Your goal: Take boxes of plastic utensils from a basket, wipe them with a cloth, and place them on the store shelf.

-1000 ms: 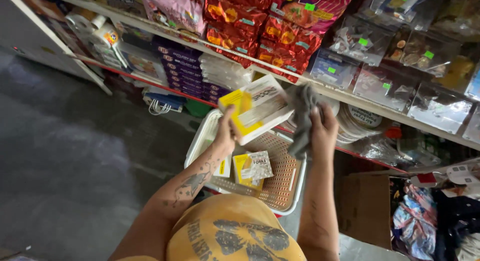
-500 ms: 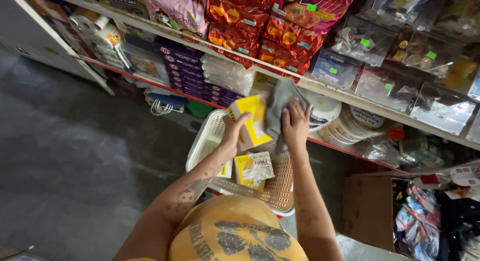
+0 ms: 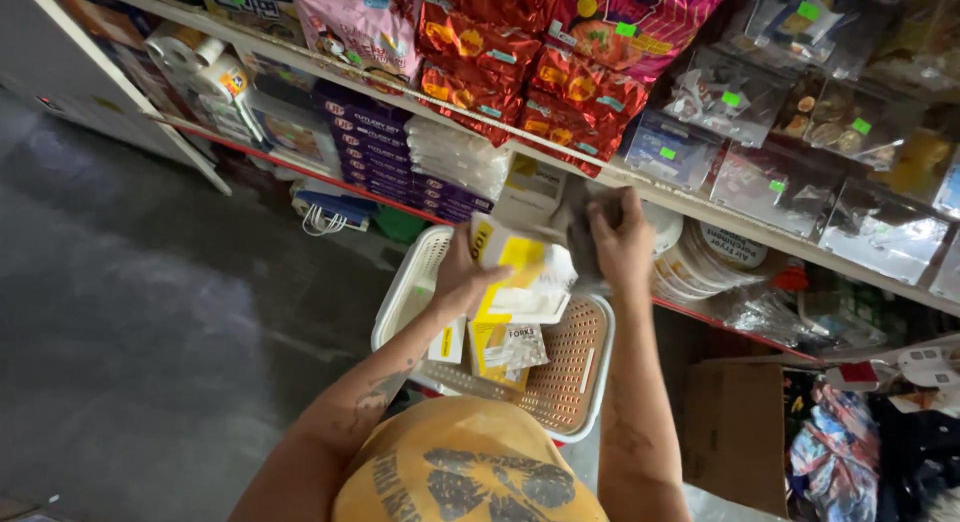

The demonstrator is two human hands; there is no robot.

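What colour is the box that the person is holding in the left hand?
The box in the left hand is yellow and white, seen from the head camera.

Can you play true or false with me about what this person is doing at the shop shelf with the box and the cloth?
1. The left hand holds a yellow and white box. True.
2. The right hand holds a blue sponge. False: it grips a grey cloth pressed against the box.
3. A white basket sits below the hands with another small box lying in it. True.
4. The basket has nothing inside. False: small yellow and white boxes lie on its mesh bottom.
5. Red snack bags are on the shelf above. True.
6. The person wears a green shirt. False: the shirt is orange-yellow with a dark print.
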